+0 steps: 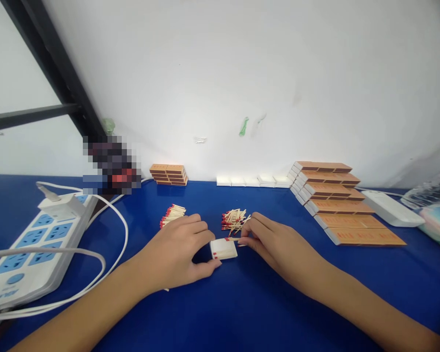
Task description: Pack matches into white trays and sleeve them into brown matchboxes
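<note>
A small white matchbox tray (225, 244) lies on the blue table with a few red-tipped matches inside. My left hand (179, 249) grips the tray's left end between thumb and fingers. At the tray's right end, my right hand (278, 244) pinches matches (233, 239), their red heads pointing over the tray. Just beyond the tray is a loose pile of matches (234, 220). A second, neater heap of matches (173, 214) sits behind my left hand, partly hidden by it.
Stacked orange matchboxes (168, 173) stand by the wall at left, and a larger stepped stack (337, 205) at right. Several white trays (245, 181) line the wall between. A white power strip (40, 244) with looping cables occupies the left; a white device (392, 208) lies far right.
</note>
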Demonstrator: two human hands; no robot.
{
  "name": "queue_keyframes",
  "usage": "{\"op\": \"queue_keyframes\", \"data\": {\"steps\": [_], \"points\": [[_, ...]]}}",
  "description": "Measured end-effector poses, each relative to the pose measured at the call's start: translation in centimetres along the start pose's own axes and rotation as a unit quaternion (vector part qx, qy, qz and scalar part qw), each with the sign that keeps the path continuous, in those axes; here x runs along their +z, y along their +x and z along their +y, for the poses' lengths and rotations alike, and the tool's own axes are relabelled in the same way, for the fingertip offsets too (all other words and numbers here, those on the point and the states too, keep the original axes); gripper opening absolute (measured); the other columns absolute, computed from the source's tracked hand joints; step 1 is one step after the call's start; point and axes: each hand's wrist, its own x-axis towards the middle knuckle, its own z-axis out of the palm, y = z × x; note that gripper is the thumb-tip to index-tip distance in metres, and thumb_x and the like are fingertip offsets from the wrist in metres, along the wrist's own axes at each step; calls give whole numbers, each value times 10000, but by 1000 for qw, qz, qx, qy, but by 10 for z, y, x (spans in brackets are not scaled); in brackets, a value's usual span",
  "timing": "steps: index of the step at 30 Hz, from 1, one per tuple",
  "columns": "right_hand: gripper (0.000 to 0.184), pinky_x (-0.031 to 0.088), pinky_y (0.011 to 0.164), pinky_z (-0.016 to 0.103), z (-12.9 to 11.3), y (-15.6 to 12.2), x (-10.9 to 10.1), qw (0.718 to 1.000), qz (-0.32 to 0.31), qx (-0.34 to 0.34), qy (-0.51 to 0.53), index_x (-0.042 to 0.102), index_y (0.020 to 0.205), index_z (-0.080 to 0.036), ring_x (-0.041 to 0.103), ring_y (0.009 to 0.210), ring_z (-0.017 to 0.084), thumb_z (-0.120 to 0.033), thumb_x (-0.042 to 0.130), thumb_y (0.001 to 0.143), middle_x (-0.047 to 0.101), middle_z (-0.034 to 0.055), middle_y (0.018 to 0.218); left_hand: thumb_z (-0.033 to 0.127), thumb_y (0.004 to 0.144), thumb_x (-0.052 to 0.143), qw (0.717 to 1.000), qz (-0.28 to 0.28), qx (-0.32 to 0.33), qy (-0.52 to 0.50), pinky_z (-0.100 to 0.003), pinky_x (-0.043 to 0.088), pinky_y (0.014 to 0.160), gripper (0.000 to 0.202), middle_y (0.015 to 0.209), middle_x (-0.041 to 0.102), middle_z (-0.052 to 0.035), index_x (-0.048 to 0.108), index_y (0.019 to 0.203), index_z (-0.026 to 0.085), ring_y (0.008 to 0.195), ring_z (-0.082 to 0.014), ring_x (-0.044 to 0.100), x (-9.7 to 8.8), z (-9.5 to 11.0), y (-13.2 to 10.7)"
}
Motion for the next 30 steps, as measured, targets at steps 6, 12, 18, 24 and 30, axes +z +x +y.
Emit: {"op": "queue_keyframes", "data": {"steps": [6,12,18,24,30], "points": [[155,467,578,289,-11,-1,1,999,15,-30,-9,566,949,-210,653,701,156,-261,524,1088,688,28,920,387,939,695,1000,3,8,-1,-373,469,750,230,823,653,-27,743,1004,172,828,-208,571,3,0,-1],[129,451,582,285,-16,-1,7,998,22,-49,-23,576,952,-197,661,714,159,-220,545,1075,678,26,904,378,944,696,1000,16,17,7,-368,472,773,209,830,652,-18,732,981,176,847,-201,573,6,1,-4],[120,441,596,280,-21,-3,7,998,-5,-56,-7,596,962,-188,653,735,162,-227,560,1070,669,34,915,365,943,703,999,20,28,7,-357,466,767,200,813,644,-15,728,957,167,831,-195,568,6,4,-2],[151,455,666,309,5,-1,-19,999,-41,-9,9,641,1034,-206,611,753,167,-263,511,1086,635,44,973,366,948,703,1000,11,26,9,-354,472,762,209,823,657,-22,745,1000,168,837,-203,585,3,3,-2],[144,449,654,296,25,-2,-30,974,-181,70,118,622,940,-234,585,741,149,-340,619,1038,633,14,987,380,940,722,1000,11,24,16,-352,473,761,233,838,671,-29,753,1021,163,837,-206,594,0,-1,-1]]}}
